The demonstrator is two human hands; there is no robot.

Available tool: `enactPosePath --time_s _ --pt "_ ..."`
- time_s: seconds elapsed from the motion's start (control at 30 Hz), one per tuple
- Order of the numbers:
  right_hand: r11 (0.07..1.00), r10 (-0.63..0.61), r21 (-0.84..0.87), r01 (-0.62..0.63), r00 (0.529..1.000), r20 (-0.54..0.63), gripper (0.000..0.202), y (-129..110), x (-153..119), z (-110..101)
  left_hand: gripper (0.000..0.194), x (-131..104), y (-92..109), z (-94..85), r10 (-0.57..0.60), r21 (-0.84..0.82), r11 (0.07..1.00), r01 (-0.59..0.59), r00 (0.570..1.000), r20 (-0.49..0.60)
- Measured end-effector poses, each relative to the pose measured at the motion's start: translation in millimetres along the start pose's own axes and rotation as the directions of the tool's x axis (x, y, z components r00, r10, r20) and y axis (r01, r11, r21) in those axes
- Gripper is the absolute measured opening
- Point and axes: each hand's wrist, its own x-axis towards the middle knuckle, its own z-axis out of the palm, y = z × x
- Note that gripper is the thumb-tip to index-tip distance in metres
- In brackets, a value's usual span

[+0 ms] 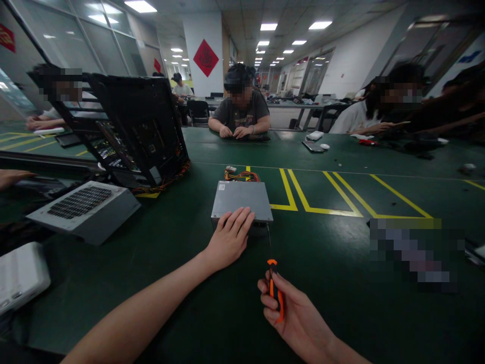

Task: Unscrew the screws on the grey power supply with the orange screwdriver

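A grey metal computer power supply rests on the green tabletop in front of me, a bundle of coloured cables at its far side. My left hand lies on its near part, fingers stretched over the top edge. My right hand is closed around the black and orange handle of a screwdriver. The thin shaft points away from me, its tip at the right end of the power supply's near face. Whether the tip sits in a screw is too small to tell.
An open black computer case stands at the left, with another grey power supply before it. A white device lies at the left edge. Yellow tape marks the table. A phone lies farther back; people sit across.
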Motion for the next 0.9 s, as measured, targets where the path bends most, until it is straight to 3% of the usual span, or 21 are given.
enactPosePath --time_s 0.33,0.57,0.9 --pt "0.998 0.054 -0.033 -0.055 0.998 -0.043 0.023 -1.6 -2.4 2.1 0.053 0.0 -0.2 -0.2 -0.002 -0.001 1.0 0.002 1.0 0.004" --pt "1.0 0.024 0.011 -0.024 0.999 0.042 0.025 -2.1 1.3 0.0 0.052 -0.2 -0.8 1.6 0.0 0.015 1.0 0.0 1.0 -0.009" --pt "0.995 -0.091 -0.044 0.089 0.995 -0.049 0.019 3.7 -1.7 0.6 0.052 -0.5 -1.7 1.3 0.006 0.014 1.0 -0.006 1.0 0.001"
